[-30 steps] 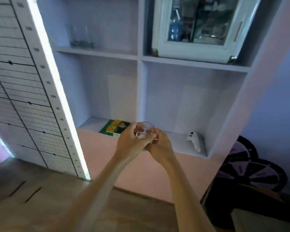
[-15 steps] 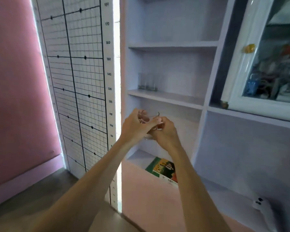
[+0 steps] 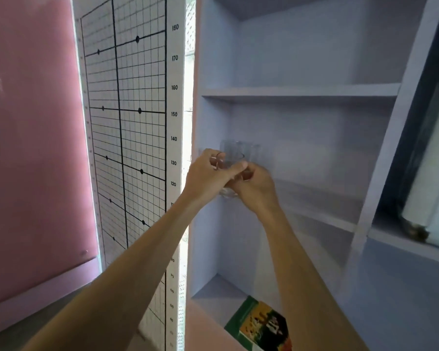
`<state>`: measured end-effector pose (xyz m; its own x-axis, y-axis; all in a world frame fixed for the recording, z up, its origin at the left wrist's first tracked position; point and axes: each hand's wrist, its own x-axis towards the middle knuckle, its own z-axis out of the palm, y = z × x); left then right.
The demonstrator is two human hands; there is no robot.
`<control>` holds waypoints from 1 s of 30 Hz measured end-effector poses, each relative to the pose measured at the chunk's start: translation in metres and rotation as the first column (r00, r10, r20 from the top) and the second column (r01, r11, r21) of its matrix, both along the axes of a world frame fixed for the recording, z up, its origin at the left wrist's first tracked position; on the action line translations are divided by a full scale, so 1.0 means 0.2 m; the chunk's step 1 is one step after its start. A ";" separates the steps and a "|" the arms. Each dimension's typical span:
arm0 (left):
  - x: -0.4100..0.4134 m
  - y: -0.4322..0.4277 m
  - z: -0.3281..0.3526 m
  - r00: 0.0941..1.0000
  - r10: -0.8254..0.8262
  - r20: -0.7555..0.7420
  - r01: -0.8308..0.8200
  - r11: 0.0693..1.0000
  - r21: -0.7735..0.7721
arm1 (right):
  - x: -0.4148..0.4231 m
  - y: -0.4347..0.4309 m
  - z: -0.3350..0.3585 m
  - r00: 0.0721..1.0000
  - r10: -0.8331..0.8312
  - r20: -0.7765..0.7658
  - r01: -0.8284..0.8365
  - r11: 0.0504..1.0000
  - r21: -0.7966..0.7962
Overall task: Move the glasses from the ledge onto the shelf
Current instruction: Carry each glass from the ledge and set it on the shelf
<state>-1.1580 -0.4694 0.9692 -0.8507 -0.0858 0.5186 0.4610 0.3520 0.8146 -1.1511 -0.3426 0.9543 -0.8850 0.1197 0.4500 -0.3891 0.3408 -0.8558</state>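
The pale shelf point(image 3: 314, 198) carries clear glasses point(image 3: 241, 149) just behind the hands point(image 3: 231, 178); a green book point(image 3: 261, 325) lies on the ledge point(image 3: 208, 323) below them.

A pink wall point(image 3: 31, 148) meets a gridded height chart point(image 3: 127, 122) beside pale lilac shelving point(image 3: 302, 91).

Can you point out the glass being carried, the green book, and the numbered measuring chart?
glass point(image 3: 232, 160), head view, on its clear wall between the hands
green book point(image 3: 260, 325), head view, on its front cover
measuring chart point(image 3: 127, 138), head view, on its gridded face
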 end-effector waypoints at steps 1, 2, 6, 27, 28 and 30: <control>-0.04 0.00 0.02 1.000 0.005 -0.009 -0.005 1.000 0.016 | -0.04 -0.01 0.02 1.000 -0.013 -0.006 0.013 1.000 0.004; -0.07 0.00 0.03 1.000 0.004 -0.017 -0.003 0.999 0.038 | -0.08 -0.02 0.03 0.999 -0.034 -0.014 0.034 0.999 0.007; -0.21 -0.04 0.05 0.999 0.013 -0.031 -0.011 0.998 0.060 | -0.22 -0.06 0.10 0.989 -0.147 -0.033 0.147 0.989 0.005; -0.54 -0.16 0.18 0.957 0.150 -0.249 -0.249 0.864 -0.437 | -0.53 -0.28 0.14 0.815 -0.579 -0.013 0.568 0.796 0.209; -0.55 -0.16 0.18 0.953 0.148 -0.263 -0.257 0.856 -0.449 | -0.54 -0.29 0.13 0.810 -0.587 -0.011 0.576 0.791 0.208; -0.57 -0.17 0.17 0.947 0.147 -0.285 -0.271 0.842 -0.467 | -0.56 -0.31 0.13 0.801 -0.599 -0.005 0.588 0.785 0.197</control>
